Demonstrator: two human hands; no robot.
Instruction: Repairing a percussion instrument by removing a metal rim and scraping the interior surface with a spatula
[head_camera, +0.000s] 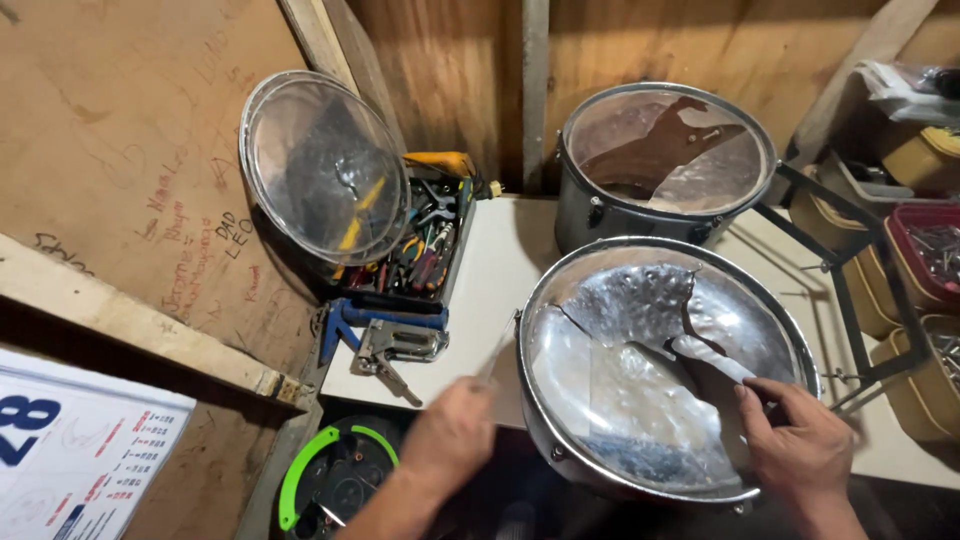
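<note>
A metal drum (640, 340) with a torn clear drumhead lies in front of me, its rim tilted toward me. My right hand (800, 445) rests on the torn skin near the right rim, fingers pressing a loose flap. At the drum's left edge, my left hand (450, 435) is closed around a thin blade-like tool (495, 358) that points up toward the rim; the tool is blurred.
A second drum (660, 170) with a ripped head stands behind. A clear drumhead hoop (320, 165) leans on the plywood wall over a tray of hand tools (425, 245). A staple gun (390, 345) lies on the white table (500, 270). Bins of hardware (930, 250) sit at right.
</note>
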